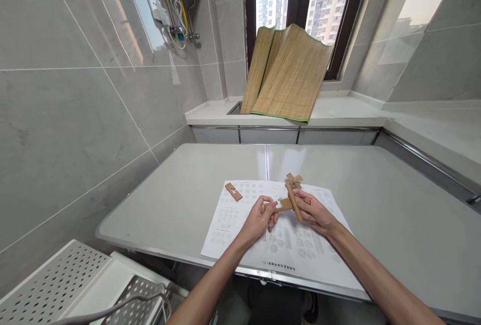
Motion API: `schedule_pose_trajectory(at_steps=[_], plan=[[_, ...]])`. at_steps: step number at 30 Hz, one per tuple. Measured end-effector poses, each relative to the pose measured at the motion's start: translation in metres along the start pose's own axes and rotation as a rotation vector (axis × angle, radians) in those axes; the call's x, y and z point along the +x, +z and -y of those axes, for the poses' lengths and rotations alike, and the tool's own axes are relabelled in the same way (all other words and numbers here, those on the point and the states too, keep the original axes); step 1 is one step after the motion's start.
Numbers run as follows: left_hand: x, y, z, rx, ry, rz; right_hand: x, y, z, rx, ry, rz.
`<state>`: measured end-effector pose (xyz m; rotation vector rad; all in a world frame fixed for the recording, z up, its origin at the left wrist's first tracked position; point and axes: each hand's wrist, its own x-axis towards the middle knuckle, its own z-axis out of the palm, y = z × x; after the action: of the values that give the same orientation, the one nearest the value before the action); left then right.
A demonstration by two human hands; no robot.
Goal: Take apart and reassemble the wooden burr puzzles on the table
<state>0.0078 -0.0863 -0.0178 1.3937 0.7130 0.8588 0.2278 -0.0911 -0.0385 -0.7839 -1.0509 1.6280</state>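
My left hand [259, 218] pinches the left end of a flat notched wooden piece [284, 205] above a printed sheet [240, 237]. My right hand [312, 211] has its fingers closed around a long wooden piece [294, 204], which lies across the right end of the notched piece. The two pieces touch; whether they interlock I cannot make out. Just beyond my right fingers is a cross-shaped group of wooden pieces [294, 181]; whether it joins the long piece is unclear. Another flat wooden piece with a cut-out [233, 192] lies at the sheet's upper left.
The sheet lies on a pale folding table [161, 200] with a seam down its middle. A bamboo mat [289, 74] leans by the window on a white counter [345, 107]. At lower left stands a perforated white rack [52, 280] with a grey cable [124, 305].
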Motion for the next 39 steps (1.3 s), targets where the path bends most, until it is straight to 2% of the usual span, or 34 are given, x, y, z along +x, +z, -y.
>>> schedule_pose_trajectory(at_steps=[5, 13, 17, 20, 23, 26, 28, 30, 33, 39], plan=[[-0.001, -0.002, 0.0, -0.042, -0.017, -0.023, -0.002, -0.002, 0.007, -0.013, 0.027, -0.01], [0.0, -0.001, -0.004, -0.099, -0.048, -0.086, -0.003, -0.01, 0.022, 0.073, -0.143, -0.203], [-0.007, -0.005, -0.011, 0.026, -0.001, -0.081, 0.002, -0.007, 0.017, -0.01, -0.051, -0.204], [-0.022, -0.022, -0.019, 0.24, 0.049, -0.166, 0.004, -0.002, 0.011, -0.098, 0.047, -0.154], [-0.038, -0.051, -0.026, 0.462, 0.091, -0.383, 0.005, 0.001, 0.007, -0.136, 0.072, -0.115], [-0.047, -0.081, -0.032, 0.688, 0.068, -0.582, 0.004, 0.001, 0.005, -0.198, 0.07, -0.103], [-0.048, -0.096, -0.033, 0.817, 0.029, -0.632, 0.003, 0.001, 0.004, -0.248, 0.064, -0.101], [-0.047, -0.104, -0.031, 0.925, -0.008, -0.638, 0.003, 0.001, 0.002, -0.305, 0.054, -0.098], [-0.044, -0.105, -0.026, 1.019, -0.006, -0.6, 0.004, -0.001, -0.002, -0.37, 0.042, -0.096], [-0.045, -0.104, -0.021, 1.097, 0.035, -0.404, 0.004, -0.001, -0.008, -0.402, 0.025, -0.12]])
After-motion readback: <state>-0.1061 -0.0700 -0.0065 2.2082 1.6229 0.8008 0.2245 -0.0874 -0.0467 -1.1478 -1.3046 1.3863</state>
